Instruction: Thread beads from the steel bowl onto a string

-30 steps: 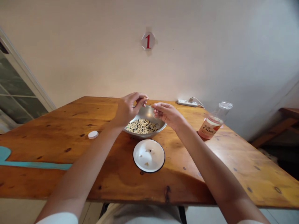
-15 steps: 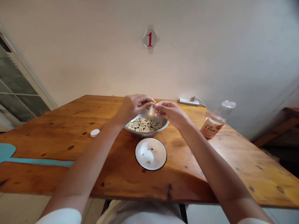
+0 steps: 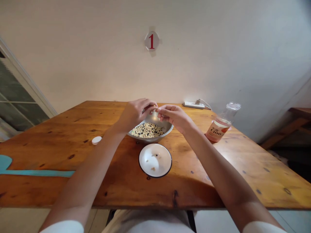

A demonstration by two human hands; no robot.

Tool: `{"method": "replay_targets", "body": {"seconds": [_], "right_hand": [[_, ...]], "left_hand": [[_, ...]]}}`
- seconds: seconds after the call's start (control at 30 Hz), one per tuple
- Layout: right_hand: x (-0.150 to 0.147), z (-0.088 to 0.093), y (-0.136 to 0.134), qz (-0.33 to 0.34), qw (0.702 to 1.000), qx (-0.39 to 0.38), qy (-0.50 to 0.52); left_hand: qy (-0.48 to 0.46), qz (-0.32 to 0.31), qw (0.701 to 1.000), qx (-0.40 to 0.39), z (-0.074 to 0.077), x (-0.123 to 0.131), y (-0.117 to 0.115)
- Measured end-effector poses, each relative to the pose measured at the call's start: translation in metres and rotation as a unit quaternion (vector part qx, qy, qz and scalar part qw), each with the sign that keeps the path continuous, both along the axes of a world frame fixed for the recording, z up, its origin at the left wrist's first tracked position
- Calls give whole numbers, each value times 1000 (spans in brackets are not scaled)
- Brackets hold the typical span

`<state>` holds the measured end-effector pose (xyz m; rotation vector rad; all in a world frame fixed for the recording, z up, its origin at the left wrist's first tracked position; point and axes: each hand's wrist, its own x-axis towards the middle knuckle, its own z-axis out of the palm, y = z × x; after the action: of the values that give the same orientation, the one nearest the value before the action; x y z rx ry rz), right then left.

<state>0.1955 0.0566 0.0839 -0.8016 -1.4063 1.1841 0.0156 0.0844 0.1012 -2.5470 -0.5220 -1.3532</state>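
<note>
Both my hands are raised over the far rim of a steel bowl (image 3: 150,139) holding mixed pale and dark beans (image 3: 147,130). My left hand (image 3: 136,113) has its fingertips pinched on what looks like a small pale bean (image 3: 153,106). My right hand (image 3: 171,117) curls close beside it, its fingertips almost touching the left ones; whatever they hold is hidden. Nearer me lies a white enamel plate (image 3: 147,158) with a dark rim and a few beans on it. Neither hand touches the plate.
On the wooden table (image 3: 73,191), a white bottle cap (image 3: 96,140) lies left of the bowl. A part-filled plastic bottle (image 3: 218,124) with an orange label leans right. A power strip (image 3: 193,105) sits at the far edge, against the wall.
My right hand has moved left, bringing its fingertips nearly against those of my left hand above the bowl. The view has shifted slightly. The bowl and plate show no change.
</note>
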Motion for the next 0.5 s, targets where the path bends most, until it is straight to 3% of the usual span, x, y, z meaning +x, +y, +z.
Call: {"method": "replay_targets", "body": {"seconds": [0.5], "right_hand": [[7,3,1,19,1000,14,-16]], "left_hand": [[-81,14,996,20,5,-8,1]]}}
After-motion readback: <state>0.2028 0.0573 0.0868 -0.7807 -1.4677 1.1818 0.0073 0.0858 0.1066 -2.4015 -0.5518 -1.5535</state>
